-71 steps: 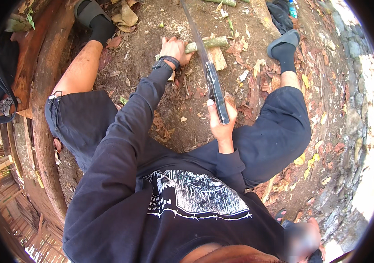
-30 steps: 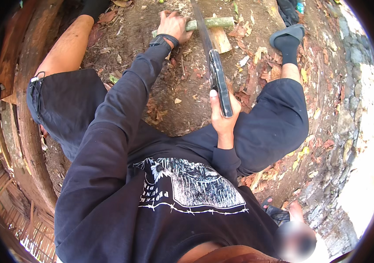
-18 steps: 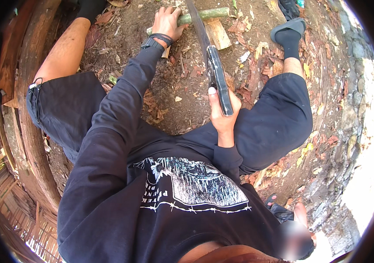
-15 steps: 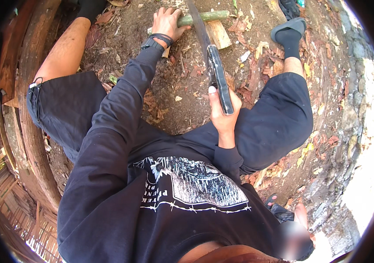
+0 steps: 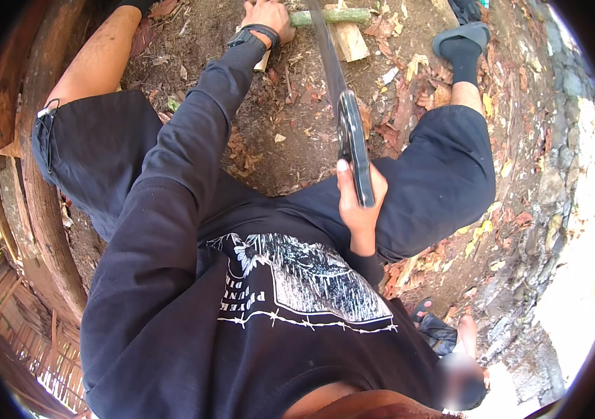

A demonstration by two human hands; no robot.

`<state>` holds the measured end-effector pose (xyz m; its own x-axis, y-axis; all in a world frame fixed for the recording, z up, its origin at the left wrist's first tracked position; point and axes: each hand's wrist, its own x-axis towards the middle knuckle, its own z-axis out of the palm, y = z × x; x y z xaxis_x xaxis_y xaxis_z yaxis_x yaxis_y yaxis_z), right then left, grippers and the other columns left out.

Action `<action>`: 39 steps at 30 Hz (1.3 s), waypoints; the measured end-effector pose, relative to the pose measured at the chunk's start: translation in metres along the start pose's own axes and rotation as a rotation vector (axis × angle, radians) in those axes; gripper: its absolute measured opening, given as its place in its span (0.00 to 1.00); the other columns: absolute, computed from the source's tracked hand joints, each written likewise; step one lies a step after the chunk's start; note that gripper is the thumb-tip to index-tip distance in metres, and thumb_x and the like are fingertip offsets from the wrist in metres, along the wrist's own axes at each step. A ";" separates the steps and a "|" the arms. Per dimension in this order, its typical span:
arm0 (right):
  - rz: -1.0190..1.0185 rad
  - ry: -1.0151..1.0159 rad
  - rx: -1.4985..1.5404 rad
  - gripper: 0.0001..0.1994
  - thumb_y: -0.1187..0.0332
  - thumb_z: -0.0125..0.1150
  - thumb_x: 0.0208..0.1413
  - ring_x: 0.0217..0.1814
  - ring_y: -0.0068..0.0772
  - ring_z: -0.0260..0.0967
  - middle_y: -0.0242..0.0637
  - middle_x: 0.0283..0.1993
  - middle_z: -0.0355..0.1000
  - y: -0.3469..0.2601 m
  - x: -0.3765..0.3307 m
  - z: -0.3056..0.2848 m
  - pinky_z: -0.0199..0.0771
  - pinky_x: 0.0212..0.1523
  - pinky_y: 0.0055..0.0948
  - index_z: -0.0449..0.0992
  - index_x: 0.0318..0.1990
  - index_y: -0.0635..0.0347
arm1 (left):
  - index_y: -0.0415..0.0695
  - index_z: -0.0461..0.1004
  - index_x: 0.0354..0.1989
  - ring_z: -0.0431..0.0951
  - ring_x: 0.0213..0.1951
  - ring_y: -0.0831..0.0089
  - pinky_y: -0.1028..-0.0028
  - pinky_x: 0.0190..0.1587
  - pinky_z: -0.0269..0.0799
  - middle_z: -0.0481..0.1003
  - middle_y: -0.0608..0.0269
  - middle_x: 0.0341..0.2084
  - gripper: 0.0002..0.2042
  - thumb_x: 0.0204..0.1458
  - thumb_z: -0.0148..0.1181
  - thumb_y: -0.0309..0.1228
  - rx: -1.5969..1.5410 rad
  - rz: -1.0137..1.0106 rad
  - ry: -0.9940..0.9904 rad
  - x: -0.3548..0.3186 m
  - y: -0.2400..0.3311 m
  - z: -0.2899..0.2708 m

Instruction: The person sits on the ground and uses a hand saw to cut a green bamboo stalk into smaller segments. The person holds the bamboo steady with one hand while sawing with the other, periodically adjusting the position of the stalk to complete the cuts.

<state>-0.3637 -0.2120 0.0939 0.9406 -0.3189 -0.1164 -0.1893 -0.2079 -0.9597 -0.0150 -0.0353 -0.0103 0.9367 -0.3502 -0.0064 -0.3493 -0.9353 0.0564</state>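
My left hand (image 5: 268, 21) is closed around the left end of a green stick (image 5: 347, 15), holding it low against the ground. Light-coloured wood pieces, among them a split block (image 5: 350, 43), lie under the stick. In my right hand (image 5: 361, 202), closed round its dark handle, is a long narrow saw (image 5: 354, 143). The blade runs away from me and crosses the stick just right of my left hand. Blur hides its teeth, and its far end is cut off by the picture's top edge.
Brown logs (image 5: 47, 181) run along the left, with bamboo slats (image 5: 53, 363) lower down. Dry leaves (image 5: 241, 157) lie on the dirt between my spread legs. Rough stony ground (image 5: 555, 160) borders the right side, and another person's leg (image 5: 466, 335) shows at lower right.
My right hand has drawn the saw toward me, down the picture. The view has shifted a little, so my left hand and the stick appear higher; the left hand keeps its hold.
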 end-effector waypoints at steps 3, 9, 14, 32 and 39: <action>-0.016 -0.007 0.018 0.06 0.74 0.70 0.64 0.26 0.15 0.64 0.27 0.23 0.70 0.002 -0.005 0.000 0.67 0.29 0.25 0.81 0.39 0.69 | 0.47 0.89 0.44 0.72 0.63 0.55 0.45 0.64 0.65 0.82 0.63 0.50 0.17 0.50 0.70 0.42 -0.001 0.042 0.049 -0.003 -0.012 0.014; -0.067 0.023 0.083 0.11 0.68 0.71 0.66 0.24 0.14 0.61 0.24 0.22 0.67 0.007 0.089 0.047 0.60 0.25 0.26 0.79 0.33 0.65 | 0.51 0.90 0.46 0.73 0.61 0.59 0.45 0.65 0.63 0.82 0.67 0.50 0.15 0.50 0.70 0.39 0.046 0.138 0.151 -0.002 -0.009 0.021; 0.007 0.023 0.075 0.09 0.70 0.70 0.66 0.25 0.14 0.63 0.25 0.23 0.70 0.005 0.035 0.028 0.64 0.26 0.26 0.80 0.35 0.66 | 0.50 0.89 0.46 0.72 0.62 0.57 0.40 0.64 0.64 0.79 0.65 0.53 0.16 0.48 0.70 0.38 0.078 -0.024 0.089 0.003 -0.010 0.032; 0.113 0.019 0.097 0.10 0.74 0.67 0.67 0.27 0.12 0.66 0.25 0.25 0.72 0.002 -0.049 -0.026 0.67 0.29 0.22 0.83 0.50 0.73 | 0.44 0.88 0.39 0.68 0.67 0.51 0.43 0.68 0.65 0.77 0.57 0.59 0.14 0.46 0.66 0.35 -0.062 0.146 0.186 -0.008 -0.011 0.020; -0.199 0.037 -0.004 0.09 0.67 0.69 0.67 0.25 0.15 0.64 0.26 0.23 0.72 -0.010 0.080 0.063 0.64 0.26 0.26 0.84 0.40 0.66 | 0.51 0.89 0.46 0.74 0.61 0.58 0.46 0.65 0.66 0.80 0.67 0.53 0.13 0.52 0.68 0.35 0.014 0.113 0.223 -0.003 -0.023 0.035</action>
<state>-0.2688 -0.1769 0.0779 0.9484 -0.3052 0.0856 -0.0013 -0.2736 -0.9618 -0.0107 -0.0144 -0.0468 0.8736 -0.4340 0.2200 -0.4508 -0.8921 0.0302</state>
